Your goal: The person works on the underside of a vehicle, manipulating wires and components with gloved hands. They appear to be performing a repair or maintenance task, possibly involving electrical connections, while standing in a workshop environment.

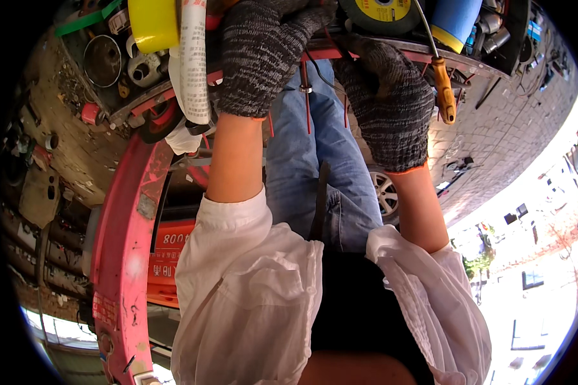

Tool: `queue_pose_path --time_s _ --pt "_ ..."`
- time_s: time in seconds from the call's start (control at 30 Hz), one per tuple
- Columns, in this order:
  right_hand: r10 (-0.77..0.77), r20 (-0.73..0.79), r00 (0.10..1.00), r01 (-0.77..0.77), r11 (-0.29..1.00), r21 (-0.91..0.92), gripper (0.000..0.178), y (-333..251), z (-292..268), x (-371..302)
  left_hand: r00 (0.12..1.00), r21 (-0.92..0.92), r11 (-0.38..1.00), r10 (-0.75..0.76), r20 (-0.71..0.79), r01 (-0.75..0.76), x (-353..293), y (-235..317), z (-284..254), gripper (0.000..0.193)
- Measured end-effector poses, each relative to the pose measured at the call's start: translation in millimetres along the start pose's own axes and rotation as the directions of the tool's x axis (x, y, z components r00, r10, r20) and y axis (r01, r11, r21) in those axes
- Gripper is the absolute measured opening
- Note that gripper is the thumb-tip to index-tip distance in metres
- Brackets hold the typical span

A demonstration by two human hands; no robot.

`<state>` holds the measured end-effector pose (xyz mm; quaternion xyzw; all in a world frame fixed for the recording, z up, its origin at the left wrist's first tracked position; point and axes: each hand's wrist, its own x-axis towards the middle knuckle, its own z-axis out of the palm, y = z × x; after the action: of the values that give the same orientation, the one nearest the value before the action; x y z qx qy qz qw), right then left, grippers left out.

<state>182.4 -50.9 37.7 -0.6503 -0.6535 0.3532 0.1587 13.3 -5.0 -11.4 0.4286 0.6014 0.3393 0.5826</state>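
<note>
Dark grey knit work gloves cover both hands at the red metal tray edge (pixel 469 63). My left hand (pixel 257 61) lies over the edge with its fingers bent toward the right; their tips run up to the picture's top. My right hand (pixel 392 96) is curled at the same edge, its fingertips hidden. A thin black wire (pixel 321 76) loops between the hands; whether either hand grips it is unclear. Beside my left hand stands a white printed tube (pixel 192 64). Just right of my right hand hangs a screwdriver with an orange handle (pixel 444 90).
On the tray are a yellow cylinder (pixel 153 25), a disc with a yellow label (pixel 384 11), a blue-and-yellow can (pixel 456 24) and a round tin (pixel 103 61). Thin red rods (pixel 307 112) hang below its edge. A pink metal post (pixel 123 256) rises at left.
</note>
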Motion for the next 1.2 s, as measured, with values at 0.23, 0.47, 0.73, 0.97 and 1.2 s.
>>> queue_pose_path --time_s 0.23,0.47,0.73,0.97,1.2 --pt "-0.088 -0.043 0.995 0.084 0.993 -0.080 0.027 12.2 5.9 1.2 1.000 -0.034 0.999 -0.014 0.015 0.015 2.1 -10.1 1.7 0.018" --pt "-0.031 0.070 0.997 0.040 0.990 -0.134 0.029 -3.8 -6.9 6.7 0.998 0.100 0.994 0.052 -0.022 -0.049 3.6 -2.1 3.7 0.020" --pt "0.012 0.095 0.995 0.006 0.984 -0.179 0.031 -9.6 -5.2 5.1 0.995 0.143 0.987 0.082 -0.054 -0.073 3.2 -4.2 4.9 0.021" --pt "0.008 0.093 0.996 0.009 0.984 -0.177 0.032 -11.3 -8.5 4.2 0.993 0.147 0.986 0.096 -0.073 -0.084 3.6 -3.4 9.4 0.020" --pt "-0.061 0.067 0.996 0.072 0.983 -0.167 0.033 -2.4 -4.1 7.0 0.978 0.246 0.964 0.143 -0.154 -0.102 4.3 -11.9 12.3 0.021"
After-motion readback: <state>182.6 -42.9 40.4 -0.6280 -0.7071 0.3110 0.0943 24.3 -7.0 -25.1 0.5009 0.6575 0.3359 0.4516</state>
